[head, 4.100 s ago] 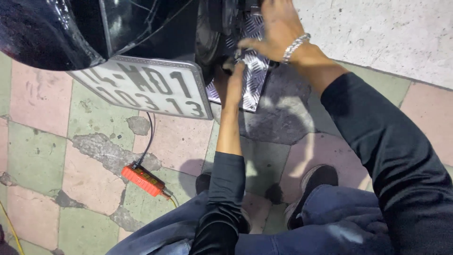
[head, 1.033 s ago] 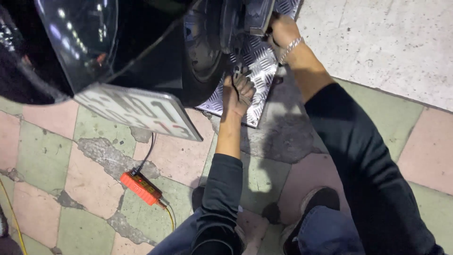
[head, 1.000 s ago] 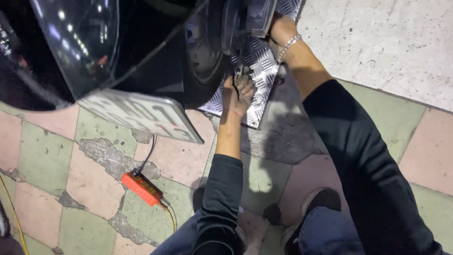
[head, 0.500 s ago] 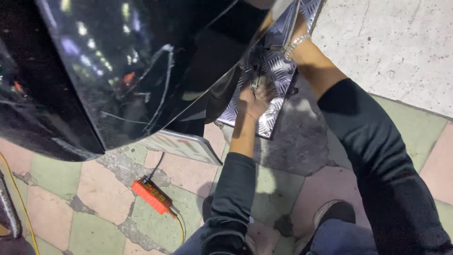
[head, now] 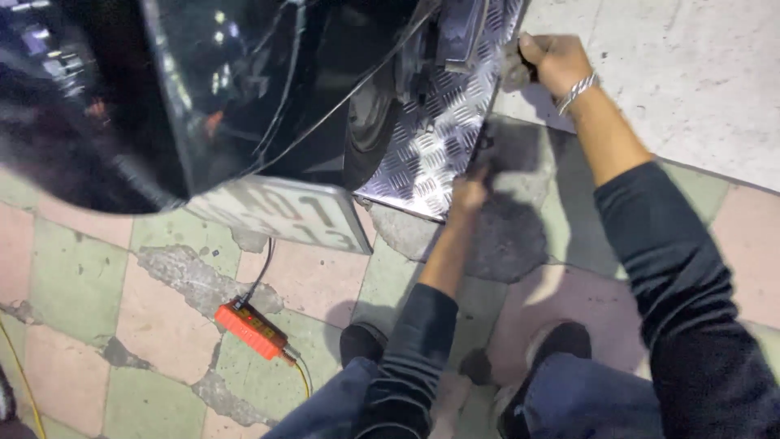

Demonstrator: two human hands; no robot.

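Seen from the head camera, the person crouches behind a glossy black motorcycle (head: 203,89) whose rear tyre (head: 375,122) stands on a sheet of diamond-tread metal plate (head: 439,138) laid on the pavement. The right hand (head: 552,61), with a silver bracelet (head: 575,91) at the wrist, reaches to the upper right edge of the plate and is curled around a small dark grey part (head: 513,71) there; the fingers are folded together on it, though what kind of part it is cannot be told. The left hand (head: 470,191) is lower down, at the near right edge of the same plate, fingers bunched and touching or just beside the plate's rim; the blur hides whether it grips anything. Both arms wear dark long sleeves pushed back from the forearms. A white number plate (head: 284,213) hangs tilted under the motorcycle's tail, just left of the metal plate. On the cracked pink and green floor tiles (head: 162,301) below it lies a small orange device (head: 250,329), with a black wire running up from it and a yellow cable leaving its lower end. The person's dark shoes (head: 561,345) and blue trousers fill the bottom edge.
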